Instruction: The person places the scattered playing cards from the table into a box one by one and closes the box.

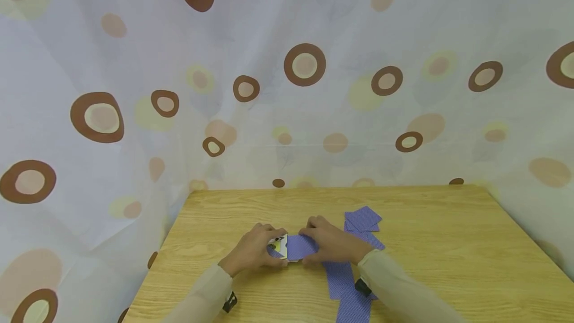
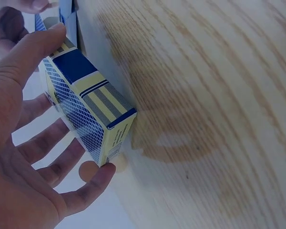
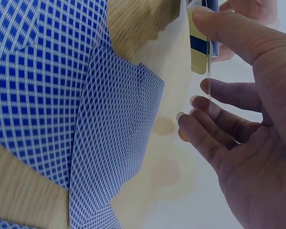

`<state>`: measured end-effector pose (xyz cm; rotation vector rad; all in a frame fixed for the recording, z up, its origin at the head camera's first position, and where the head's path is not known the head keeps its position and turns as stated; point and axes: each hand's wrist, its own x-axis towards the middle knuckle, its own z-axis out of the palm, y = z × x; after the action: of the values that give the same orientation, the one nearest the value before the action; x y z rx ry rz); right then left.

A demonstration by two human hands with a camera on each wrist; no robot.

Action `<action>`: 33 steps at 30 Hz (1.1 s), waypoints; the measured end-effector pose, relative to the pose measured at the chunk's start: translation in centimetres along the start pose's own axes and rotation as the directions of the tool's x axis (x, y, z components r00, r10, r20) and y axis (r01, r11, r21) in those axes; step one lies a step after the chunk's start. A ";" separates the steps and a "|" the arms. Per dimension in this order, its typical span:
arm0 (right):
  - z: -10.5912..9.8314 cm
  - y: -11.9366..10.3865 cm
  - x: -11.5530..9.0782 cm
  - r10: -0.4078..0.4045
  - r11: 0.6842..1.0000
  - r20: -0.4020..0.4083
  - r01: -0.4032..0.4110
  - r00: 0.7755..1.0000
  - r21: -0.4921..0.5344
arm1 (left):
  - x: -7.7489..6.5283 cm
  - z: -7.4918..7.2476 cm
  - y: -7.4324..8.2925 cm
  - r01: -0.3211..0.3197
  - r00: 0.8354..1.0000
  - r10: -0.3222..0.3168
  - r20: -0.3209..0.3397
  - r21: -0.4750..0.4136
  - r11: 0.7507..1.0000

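Observation:
My left hand (image 1: 255, 247) grips a playing-card box (image 2: 93, 95) by its edges, thumb on the striped narrow side and fingers along the patterned face. The box is pale yellow and blue, tilted over the table in the left wrist view. At the box's right end, my right hand (image 1: 334, 244) pinches a blue-backed playing card (image 1: 301, 247) between thumb and fingers. This card shows nearly edge-on in the right wrist view, beside a yellow flap (image 3: 199, 62) with a dark blue band. How far the card sits inside the box is hidden.
Loose blue-checked playing cards (image 3: 119, 114) lie face down, overlapping, on the wooden table (image 1: 430, 243) under and beside my right forearm. A smaller group of cards (image 1: 364, 219) lies beyond the right hand. A patterned curtain (image 1: 269, 29) hangs behind the table and at its sides.

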<state>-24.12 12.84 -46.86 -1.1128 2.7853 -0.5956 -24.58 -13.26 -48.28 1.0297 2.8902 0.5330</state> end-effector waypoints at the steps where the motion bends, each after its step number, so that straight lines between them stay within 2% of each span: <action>1: 0.1 0.0 0.1 0.004 1.000 0.000 -0.004 1.000 0.004 | 0.0 0.0 0.1 0.001 1.000 -0.001 -0.001 0.003 1.000; 7: 0.6 -0.1 0.7 0.027 1.000 0.001 -0.027 1.000 -0.006 | -0.1 -0.2 0.3 0.004 1.000 -0.004 -0.011 0.005 1.000; 13: 1.2 -0.2 1.1 0.062 0.998 -0.001 -0.062 0.998 -0.011 | 0.1 -0.2 0.2 0.005 1.000 -0.005 0.011 0.015 1.000; 28: 1.9 -0.9 1.8 0.005 1.000 -0.093 -0.007 0.996 -0.017 | 0.0 0.1 0.1 -0.005 1.000 0.005 -0.016 0.012 1.000; 33: 1.9 -0.7 1.6 -0.005 1.000 -0.083 0.004 0.997 -0.010 | 0.0 0.1 0.1 0.014 1.000 -0.014 -0.003 0.003 1.000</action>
<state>-24.41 10.71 -48.22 -1.1218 2.8590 -0.6443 -24.46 -13.15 -48.33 1.0095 2.8997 0.5303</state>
